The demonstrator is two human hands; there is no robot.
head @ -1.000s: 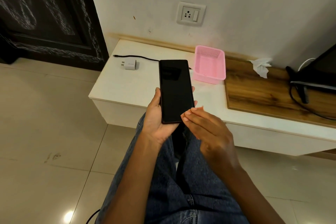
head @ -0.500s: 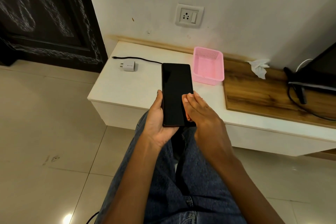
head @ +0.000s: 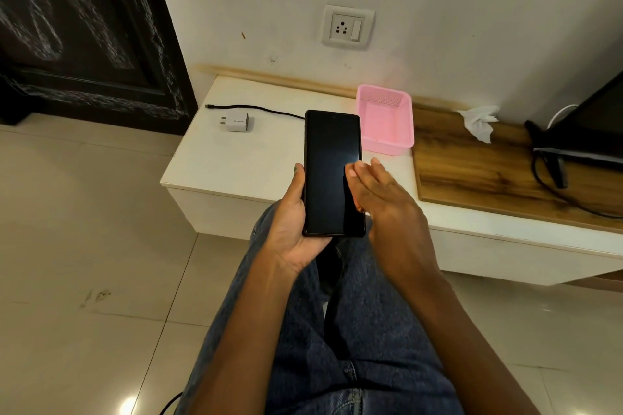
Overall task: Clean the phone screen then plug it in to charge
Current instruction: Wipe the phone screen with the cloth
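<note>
Since half a second ago the right hand has slid toward the phone's right edge, and its fingers, which then lay bent on the lower screen, are now stretched out flat and loose, gripping nothing. Their tips overlap the right side of the glass about midway up; whether they press on it or sit just above it is hard to tell from this angle.

The phone is held upright over the person's lap, screen dark and facing the camera, its top end reaching in front of the white counter. The left hand cradles it from below and from the left, thumb lying along the left edge and the palm closed under the lower part.

On the counter behind, a white charger plug lies on its side with its pins pointing left. A black cable runs along the counter just behind it, one end free near the left edge, the other passing out of sight behind the phone. A pink basket sits just right of the phone's top, beside a wooden board. A crumpled white tissue rests on the board's far edge. On the wall above the counter is a wall socket with a switch. The person's jeans fill the lower part of the view.
</note>
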